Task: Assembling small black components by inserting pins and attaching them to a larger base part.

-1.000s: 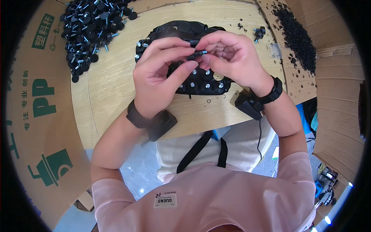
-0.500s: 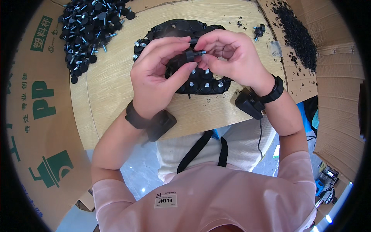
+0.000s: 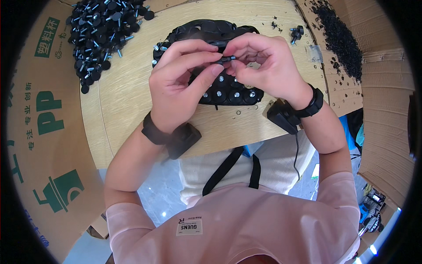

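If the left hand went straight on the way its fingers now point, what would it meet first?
The left hand points right, toward the right hand. It would meet the small black screw part pinched between both hands, then the right fingertips.

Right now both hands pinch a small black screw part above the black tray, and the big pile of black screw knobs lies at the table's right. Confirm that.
Wrong side. In the head view the pile of black screw knobs lies at the table's left. The left hand and right hand do pinch the small black screw part above the black tray.
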